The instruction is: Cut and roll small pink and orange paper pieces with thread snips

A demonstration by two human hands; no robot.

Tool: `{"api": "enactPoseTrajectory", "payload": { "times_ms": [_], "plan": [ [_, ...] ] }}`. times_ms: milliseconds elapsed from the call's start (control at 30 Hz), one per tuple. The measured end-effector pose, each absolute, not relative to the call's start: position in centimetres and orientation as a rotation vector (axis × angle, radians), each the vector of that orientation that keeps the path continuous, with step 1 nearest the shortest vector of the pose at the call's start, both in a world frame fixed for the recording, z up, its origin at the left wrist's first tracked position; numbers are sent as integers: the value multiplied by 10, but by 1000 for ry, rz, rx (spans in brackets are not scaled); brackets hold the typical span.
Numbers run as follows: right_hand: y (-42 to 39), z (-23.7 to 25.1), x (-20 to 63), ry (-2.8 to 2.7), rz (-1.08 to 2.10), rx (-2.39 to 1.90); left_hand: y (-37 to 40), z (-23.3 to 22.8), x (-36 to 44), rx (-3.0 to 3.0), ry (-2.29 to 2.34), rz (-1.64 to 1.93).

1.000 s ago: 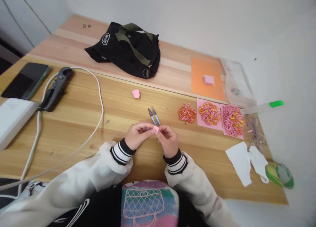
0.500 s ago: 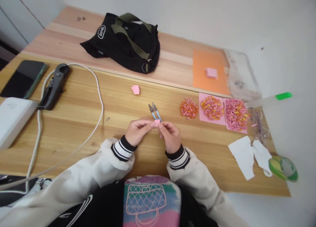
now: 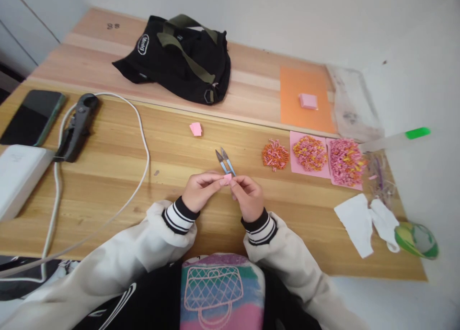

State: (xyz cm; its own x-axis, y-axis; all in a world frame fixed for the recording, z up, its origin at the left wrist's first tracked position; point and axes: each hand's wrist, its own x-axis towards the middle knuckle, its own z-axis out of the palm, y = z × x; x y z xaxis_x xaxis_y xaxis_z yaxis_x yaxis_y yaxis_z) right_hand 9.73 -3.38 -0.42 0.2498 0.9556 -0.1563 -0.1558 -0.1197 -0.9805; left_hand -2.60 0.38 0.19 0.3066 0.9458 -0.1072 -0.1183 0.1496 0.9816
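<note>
Between my fingertips is a small square of pink paper (image 3: 227,178). My left hand (image 3: 201,191) pinches its left side, closed on it. On the other side my right hand (image 3: 247,195) is closed too, thumb and fingers pressed at the paper's right edge. Just beyond the paper lie thread snips (image 3: 225,161), blades pointing away from me, their near end hidden by the paper and fingers. Farther up the table rest a few small pink paper pieces (image 3: 196,129), overlapping.
Piles of tiny pink, orange and yellow rolls (image 3: 275,155) lie to the right, two on pink paper. Behind are a black bag (image 3: 187,62) and an orange sheet (image 3: 293,95) with a pink paper stack (image 3: 308,101). White cable (image 3: 145,143), phone (image 3: 34,117) and black tool (image 3: 77,129) occupy the left.
The pink square has tilted slightly between my fingers. Both hands stay in nearly the same place, and the view has shifted a little.
</note>
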Motion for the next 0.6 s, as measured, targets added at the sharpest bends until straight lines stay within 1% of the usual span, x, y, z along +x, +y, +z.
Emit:
{"api": "enactPoseTrajectory", "payload": {
  "times_ms": [600],
  "plan": [
    [-34, -1, 96, -875, 1166, -1315, 4, 0, -25, 1203, 986, 970]
  ]
}}
